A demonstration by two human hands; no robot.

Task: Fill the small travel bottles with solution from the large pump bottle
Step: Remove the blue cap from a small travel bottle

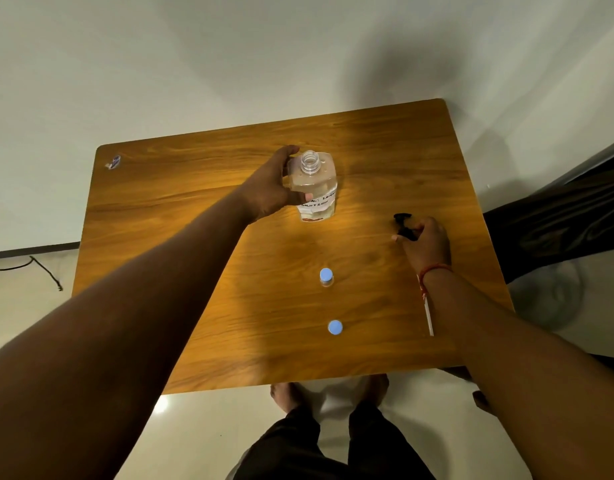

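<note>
Two small travel bottles, the farther one (326,277) and the nearer one (335,328), stand blue-capped near the table's (194,209) front edge. Farther back, the left hand (269,188) grips the large bottle (314,187) (neck open, pump off). Well to its right, the right hand (428,242) holds the black pump head (404,225), its white tube (428,315) lying along the table.

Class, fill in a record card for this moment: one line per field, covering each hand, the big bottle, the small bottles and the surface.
left hand: grips the large bottle
large bottle: upright, neck open, pump off
right hand: holds the black pump head, its dip tube trailing along the forearm
small bottles: two, blue caps on, far one, near one
surface: wooden table
</note>
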